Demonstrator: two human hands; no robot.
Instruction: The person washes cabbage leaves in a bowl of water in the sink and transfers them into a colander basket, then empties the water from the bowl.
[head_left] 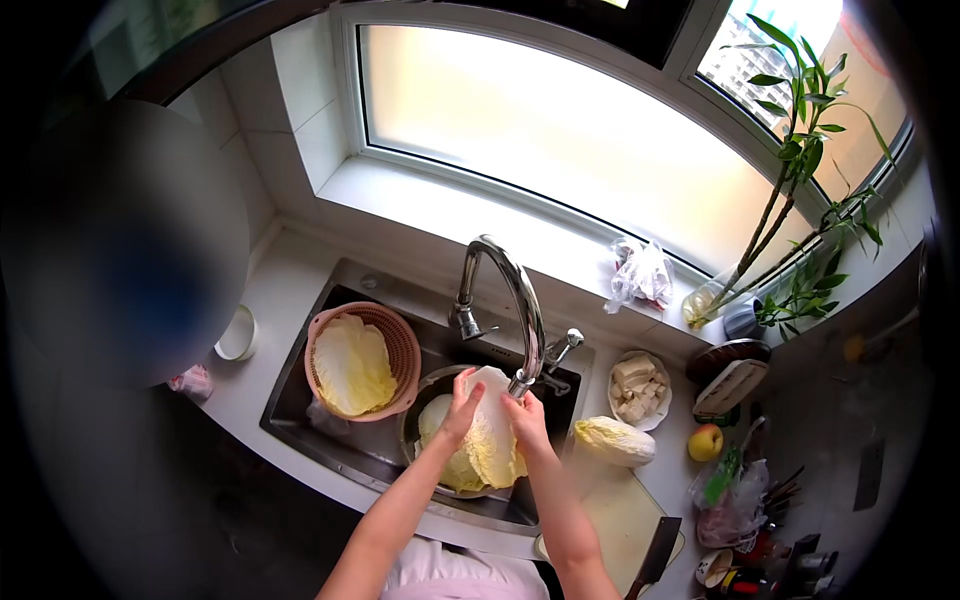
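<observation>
Countertop bottle labels (745, 582) blur; left grip (459, 412) and right grip (528, 417) clasp a cabbage leaf (490, 432).

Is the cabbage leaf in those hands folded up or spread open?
Spread open: the cabbage leaf shows its broad face between the left hand and right hand, yellow edge downward.

1. Wide frosted window pane (570, 150), cream-lit and nearly washed out by daylight, in a pale grey frame (350, 90).
2. Upper right: clear glass pane (820, 20); pale multi-storey building (738, 68) visible outside.
3. Deep white window sill (430, 205) below, brightly lit.
4. Left wall (270, 165): large white rectangular tiles, joints visible.
5. Smooth white surface (275, 300) beneath the sill.
6. Lower left: shadowed grey area (180, 480), too dark to identify.
</observation>
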